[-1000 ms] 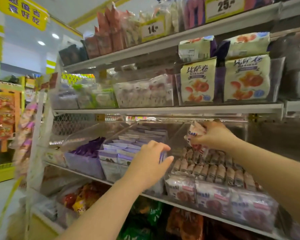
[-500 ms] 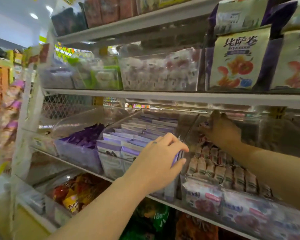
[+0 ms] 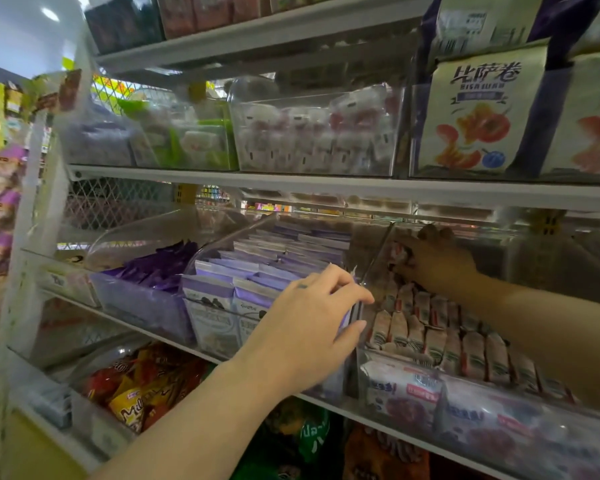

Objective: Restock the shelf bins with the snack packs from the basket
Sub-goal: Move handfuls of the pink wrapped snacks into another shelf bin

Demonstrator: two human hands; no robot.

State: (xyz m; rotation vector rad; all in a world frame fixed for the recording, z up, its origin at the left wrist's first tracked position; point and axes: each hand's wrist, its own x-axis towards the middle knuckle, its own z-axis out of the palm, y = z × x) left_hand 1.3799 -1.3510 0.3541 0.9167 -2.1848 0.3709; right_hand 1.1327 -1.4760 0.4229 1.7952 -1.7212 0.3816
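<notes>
A grey shelf rack (image 3: 326,183) fills the view. On its upper tier stand clear tubs: green-and-white packs (image 3: 191,140) at left, white-and-red packs (image 3: 312,133) in the middle, tall cream bags (image 3: 478,112) at right.

On the tier below, three clear sloping bins sit side by side. The left bin (image 3: 142,303) holds dark purple wrappers. The middle bin (image 3: 212,320) holds rows of lilac packs (image 3: 257,271). The right bin (image 3: 371,368) holds rows of small tan snack packs (image 3: 430,327) standing on end, with larger white-and-red packets (image 3: 402,389) behind its near wall. Lower still lie red-and-yellow bags (image 3: 142,389) and a green bag (image 3: 312,441).

The cream bags read "比萨卷" above pictures of orange rolls. One yellow bag shows a large "M". The other labels are too blurred to read.

The left hand (image 3: 309,327) is near, at the clear wall between the middle and right bins. Its fingers curl over the top and its thumb presses the right-bin side, gripping the middle bin's near right corner. A lilac strip shows in the pinch, but I cannot tell whether a pack is held too.

The right hand (image 3: 433,261) reaches to the far end of the right bin, fingers clenched on a red-and-white held pack (image 3: 400,254) above the rows. Its forearm hides the rows at far right.
</notes>
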